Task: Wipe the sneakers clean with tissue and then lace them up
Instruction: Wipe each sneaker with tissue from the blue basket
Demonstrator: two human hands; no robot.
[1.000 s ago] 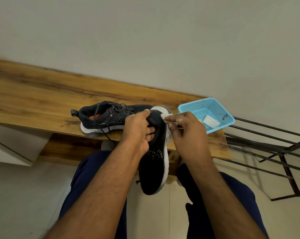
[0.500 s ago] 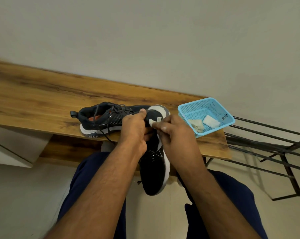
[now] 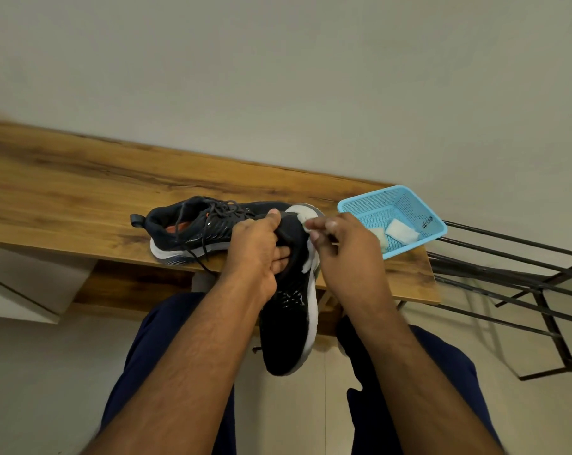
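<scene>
plain pale wall fills the upper half of the frame, and a wooden bench runs across the middle. at centre the left hand is curled round the heel end of a black sneaker held off the bench, toe pointing down toward the lower centre. the right hand pinches a small wad of tissue against the white sole edge near the heel. a second sneaker lies on the bench just left of the hands, its laces loose. right of centre a blue basket holds folded tissues

the held shoe looks light, with a soft mesh upper that would give under the fingers and a firmer foam sole (the better place to brace). the heel grip seems sound, since it steadies the shoe against rubbing. tissue is flimsy and likely to shred or bunch, so short strokes with firm fingertip pressure seem wise
</scene>
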